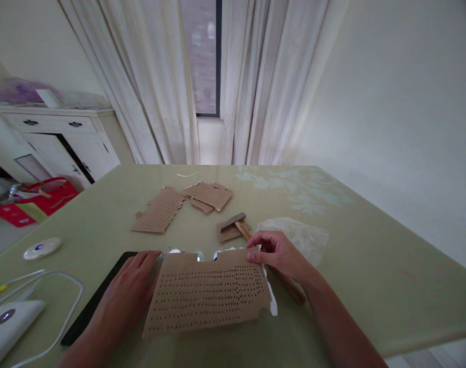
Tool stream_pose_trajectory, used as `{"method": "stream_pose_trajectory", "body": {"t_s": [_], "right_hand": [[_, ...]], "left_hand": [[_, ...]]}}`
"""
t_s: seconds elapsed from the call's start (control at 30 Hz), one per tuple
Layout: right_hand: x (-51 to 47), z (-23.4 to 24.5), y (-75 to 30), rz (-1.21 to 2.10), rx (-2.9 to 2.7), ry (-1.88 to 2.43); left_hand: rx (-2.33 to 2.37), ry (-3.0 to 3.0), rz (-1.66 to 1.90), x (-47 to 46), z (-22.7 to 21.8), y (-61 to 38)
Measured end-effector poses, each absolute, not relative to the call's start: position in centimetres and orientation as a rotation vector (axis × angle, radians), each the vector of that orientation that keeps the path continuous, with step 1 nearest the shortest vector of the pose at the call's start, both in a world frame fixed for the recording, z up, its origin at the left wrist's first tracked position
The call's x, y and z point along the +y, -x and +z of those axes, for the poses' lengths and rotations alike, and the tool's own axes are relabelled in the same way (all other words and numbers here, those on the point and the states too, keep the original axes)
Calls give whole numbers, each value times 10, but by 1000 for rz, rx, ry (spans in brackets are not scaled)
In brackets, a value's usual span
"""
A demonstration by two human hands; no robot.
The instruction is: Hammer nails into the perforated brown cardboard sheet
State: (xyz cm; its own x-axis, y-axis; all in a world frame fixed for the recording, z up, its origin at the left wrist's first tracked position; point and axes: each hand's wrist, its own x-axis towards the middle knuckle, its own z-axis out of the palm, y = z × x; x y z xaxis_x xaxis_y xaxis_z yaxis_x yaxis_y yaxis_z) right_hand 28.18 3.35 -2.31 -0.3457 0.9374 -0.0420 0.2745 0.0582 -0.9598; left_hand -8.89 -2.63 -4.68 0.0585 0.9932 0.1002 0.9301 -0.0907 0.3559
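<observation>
A brown cardboard piece (pixel 210 294), punched with rows of small holes, is held tilted above the near part of the table. Its upper edge is notched, and ragged white bits show along the top and right edges. My right hand (pixel 275 255) pinches its upper right corner, thumb in front and fingers behind. At the left edge, my left hand (pixel 131 286) is closed on the cardboard, its fingertips partly hidden. Just beyond, a hammer (pixel 233 222) with a wooden handle lies partly over a small perforated cardboard scrap (pixel 229 235); my right hand covers part of the handle.
More perforated cardboard pieces (pixel 160 209) lie farther back, some stacked (pixel 210 194). A clear plastic bag (pixel 294 232) rests right of the hammer. Left are a black flat object (pixel 98 296), a white cable (pixel 77 301), a white device (pixel 13 322) and a white oval object (pixel 42 248).
</observation>
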Motion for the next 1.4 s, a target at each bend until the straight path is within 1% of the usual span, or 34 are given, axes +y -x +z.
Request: {"method": "stream_pose_trajectory", "body": {"t_s": [0.13,0.23,0.43,0.63,0.8,1.0,1.13,1.4], "right_hand": [[35,-23,-291,1461,-1626,1213],[35,-21,-299,1550,-1584,1194],[34,-20,-300,1637,-1545,1132],[33,-22,-292,1616,-1508,1115],[33,-23,-291,1595,-1552,1143],[33,-24,-287,1464,-1652,1197],[32,-23,-285,1431,-1685,1215],[29,-21,-286,1469,-1680,1209]], "left_hand": [[1853,-2268,237,-31,-45,74],[1883,-2307,166,-26,-46,66],[1966,-2150,364,1,-66,66],[1861,-2179,461,49,-86,75],[1744,-2202,550,84,-80,68],[1741,-2124,690,85,-76,61],[1773,-2099,664,79,-75,64],[1767,-2155,586,77,-71,66]]}}
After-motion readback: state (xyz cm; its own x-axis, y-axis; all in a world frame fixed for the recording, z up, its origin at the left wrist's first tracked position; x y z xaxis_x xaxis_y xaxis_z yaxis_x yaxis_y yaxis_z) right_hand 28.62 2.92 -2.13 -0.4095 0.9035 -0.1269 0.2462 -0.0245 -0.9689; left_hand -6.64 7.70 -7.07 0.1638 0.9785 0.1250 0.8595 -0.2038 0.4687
